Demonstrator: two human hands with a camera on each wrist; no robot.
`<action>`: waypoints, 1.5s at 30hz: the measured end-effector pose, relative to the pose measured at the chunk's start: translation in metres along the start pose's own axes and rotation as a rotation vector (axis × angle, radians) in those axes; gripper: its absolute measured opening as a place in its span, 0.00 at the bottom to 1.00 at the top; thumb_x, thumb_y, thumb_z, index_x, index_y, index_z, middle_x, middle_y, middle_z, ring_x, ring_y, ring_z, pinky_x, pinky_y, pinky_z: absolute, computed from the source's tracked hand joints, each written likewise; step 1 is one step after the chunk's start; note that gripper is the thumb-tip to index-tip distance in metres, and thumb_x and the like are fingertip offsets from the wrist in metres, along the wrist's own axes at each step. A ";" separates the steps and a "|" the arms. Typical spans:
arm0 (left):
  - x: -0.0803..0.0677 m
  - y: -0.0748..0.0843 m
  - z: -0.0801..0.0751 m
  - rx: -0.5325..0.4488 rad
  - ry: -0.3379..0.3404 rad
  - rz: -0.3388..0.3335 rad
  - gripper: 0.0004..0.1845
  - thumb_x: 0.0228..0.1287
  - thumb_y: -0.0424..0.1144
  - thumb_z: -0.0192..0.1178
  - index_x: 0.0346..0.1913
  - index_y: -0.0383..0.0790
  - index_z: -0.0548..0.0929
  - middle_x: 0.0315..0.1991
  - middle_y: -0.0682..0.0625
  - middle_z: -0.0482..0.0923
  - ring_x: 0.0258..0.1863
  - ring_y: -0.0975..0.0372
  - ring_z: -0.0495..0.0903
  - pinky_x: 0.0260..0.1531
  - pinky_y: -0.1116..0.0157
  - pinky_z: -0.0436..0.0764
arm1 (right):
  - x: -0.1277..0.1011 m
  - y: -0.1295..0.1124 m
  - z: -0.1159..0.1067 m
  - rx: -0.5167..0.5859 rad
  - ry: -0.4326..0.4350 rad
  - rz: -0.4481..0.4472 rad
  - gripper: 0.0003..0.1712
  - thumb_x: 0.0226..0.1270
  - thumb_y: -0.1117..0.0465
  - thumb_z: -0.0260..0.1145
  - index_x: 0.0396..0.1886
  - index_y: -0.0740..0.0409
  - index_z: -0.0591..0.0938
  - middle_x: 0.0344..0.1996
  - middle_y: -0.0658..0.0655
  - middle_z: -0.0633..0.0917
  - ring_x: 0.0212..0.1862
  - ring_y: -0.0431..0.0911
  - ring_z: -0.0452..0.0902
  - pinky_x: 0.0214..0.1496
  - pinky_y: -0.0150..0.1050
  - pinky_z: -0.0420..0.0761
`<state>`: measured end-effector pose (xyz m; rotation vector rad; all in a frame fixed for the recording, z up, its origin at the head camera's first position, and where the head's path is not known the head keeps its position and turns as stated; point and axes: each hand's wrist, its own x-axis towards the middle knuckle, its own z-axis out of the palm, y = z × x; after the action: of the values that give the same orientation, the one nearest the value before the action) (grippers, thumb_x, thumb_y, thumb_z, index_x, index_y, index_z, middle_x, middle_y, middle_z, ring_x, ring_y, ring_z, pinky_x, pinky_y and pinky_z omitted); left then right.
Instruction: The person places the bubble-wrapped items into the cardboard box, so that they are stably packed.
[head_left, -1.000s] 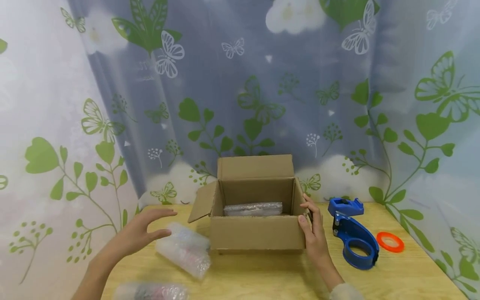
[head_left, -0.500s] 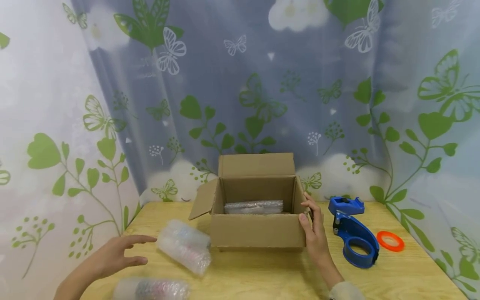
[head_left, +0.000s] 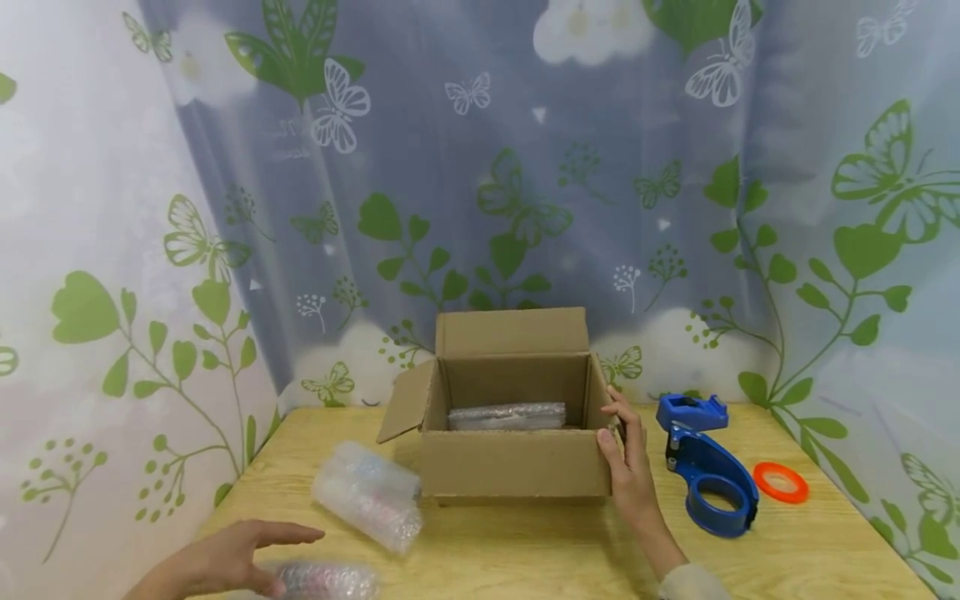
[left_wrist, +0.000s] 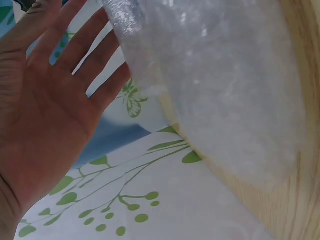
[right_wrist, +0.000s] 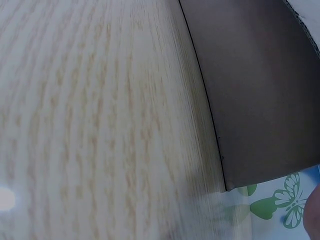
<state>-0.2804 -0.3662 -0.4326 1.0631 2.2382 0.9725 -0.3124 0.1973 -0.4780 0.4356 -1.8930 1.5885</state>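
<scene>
An open cardboard box (head_left: pixel 517 467) stands on the table with a bubble-wrapped bundle (head_left: pixel 506 417) inside. My right hand (head_left: pixel 633 471) holds the box's right side, its thumb at the front corner. At the table's near left, my left hand (head_left: pixel 228 560) is over a bubble-wrapped roll (head_left: pixel 326 581), partly hiding it. The left wrist view shows the left hand (left_wrist: pixel 50 105) with fingers straight and spread beside the clear bubble wrap (left_wrist: pixel 230 90); they do not close round it. A second bubble-wrapped roll (head_left: pixel 367 498) lies left of the box. The right wrist view shows mostly the box's side (right_wrist: pixel 255 90).
Right of the box lie a blue desktop tape dispenser (head_left: pixel 692 412), a blue hand-held tape dispenser (head_left: pixel 712 492) and an orange ring-shaped roll (head_left: pixel 782 483). The box's left flap (head_left: pixel 407 402) and back flap (head_left: pixel 512 332) stand outward. A patterned curtain (head_left: pixel 480 167) hangs behind the wooden table (head_left: pixel 517 554).
My left hand has drawn back from beside the farther roll and come down to the nearer bubble-wrapped roll. My right hand and the box have stayed in place.
</scene>
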 end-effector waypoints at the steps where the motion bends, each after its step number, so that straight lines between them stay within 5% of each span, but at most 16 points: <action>1: 0.001 -0.002 0.001 -0.018 -0.010 0.005 0.30 0.76 0.36 0.62 0.78 0.42 0.70 0.73 0.59 0.72 0.68 0.73 0.71 0.58 0.67 0.77 | 0.000 0.000 0.000 0.000 0.001 0.002 0.17 0.84 0.68 0.50 0.67 0.64 0.68 0.82 0.50 0.59 0.82 0.51 0.46 0.78 0.40 0.52; 5: 0.002 -0.012 0.009 -0.083 -0.034 0.049 0.28 0.77 0.33 0.61 0.76 0.40 0.72 0.71 0.58 0.75 0.68 0.74 0.70 0.59 0.69 0.77 | 0.000 0.002 0.000 -0.003 -0.003 -0.001 0.17 0.84 0.68 0.50 0.67 0.64 0.68 0.82 0.50 0.59 0.82 0.52 0.46 0.78 0.38 0.52; 10: 0.004 -0.027 0.017 -0.173 -0.081 0.164 0.27 0.78 0.31 0.58 0.76 0.33 0.70 0.73 0.56 0.73 0.70 0.72 0.69 0.62 0.70 0.75 | 0.000 0.002 0.001 0.003 0.009 -0.006 0.17 0.84 0.68 0.50 0.66 0.64 0.68 0.81 0.48 0.59 0.81 0.52 0.46 0.78 0.51 0.53; 15: 0.007 -0.034 0.019 -0.249 -0.110 0.183 0.28 0.80 0.33 0.55 0.78 0.32 0.66 0.75 0.60 0.70 0.72 0.74 0.66 0.64 0.70 0.73 | 0.001 0.001 0.001 0.018 0.015 -0.021 0.16 0.83 0.69 0.50 0.66 0.64 0.69 0.81 0.52 0.59 0.81 0.53 0.47 0.77 0.39 0.54; 21: 0.011 -0.034 0.017 -0.085 -0.022 0.165 0.28 0.73 0.27 0.62 0.74 0.37 0.74 0.69 0.62 0.76 0.66 0.75 0.72 0.57 0.72 0.77 | 0.000 0.003 -0.002 -0.003 0.006 -0.009 0.17 0.84 0.66 0.50 0.66 0.65 0.68 0.82 0.51 0.58 0.81 0.54 0.46 0.77 0.56 0.53; 25: 0.013 -0.030 0.016 0.074 0.049 0.133 0.27 0.70 0.30 0.66 0.71 0.41 0.79 0.65 0.60 0.80 0.63 0.73 0.76 0.52 0.72 0.80 | -0.001 0.004 -0.003 -0.008 0.003 -0.010 0.17 0.85 0.64 0.50 0.67 0.65 0.67 0.82 0.51 0.58 0.82 0.54 0.46 0.79 0.44 0.53; 30: 0.011 -0.014 0.009 0.244 0.149 0.061 0.25 0.71 0.38 0.67 0.70 0.46 0.81 0.63 0.61 0.81 0.59 0.72 0.79 0.47 0.70 0.82 | -0.001 0.003 -0.002 0.001 -0.006 -0.028 0.17 0.84 0.67 0.50 0.67 0.66 0.67 0.82 0.51 0.58 0.82 0.55 0.46 0.76 0.25 0.51; 38: 0.010 0.029 -0.001 0.368 0.301 -0.092 0.25 0.72 0.45 0.67 0.70 0.55 0.81 0.63 0.52 0.83 0.59 0.62 0.82 0.49 0.61 0.84 | -0.001 0.001 -0.001 0.004 0.004 -0.013 0.17 0.85 0.65 0.51 0.67 0.64 0.68 0.82 0.50 0.59 0.82 0.52 0.47 0.78 0.37 0.52; 45: 0.018 0.060 -0.008 0.426 0.408 -0.097 0.26 0.70 0.48 0.68 0.70 0.59 0.80 0.64 0.51 0.83 0.62 0.61 0.79 0.51 0.61 0.83 | 0.001 0.002 -0.001 0.015 0.017 -0.061 0.16 0.84 0.67 0.51 0.66 0.65 0.69 0.81 0.53 0.60 0.81 0.52 0.49 0.76 0.26 0.52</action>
<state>-0.2681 -0.3282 -0.3840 0.9751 2.8970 0.7373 -0.3142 0.1986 -0.4794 0.4804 -1.8388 1.5631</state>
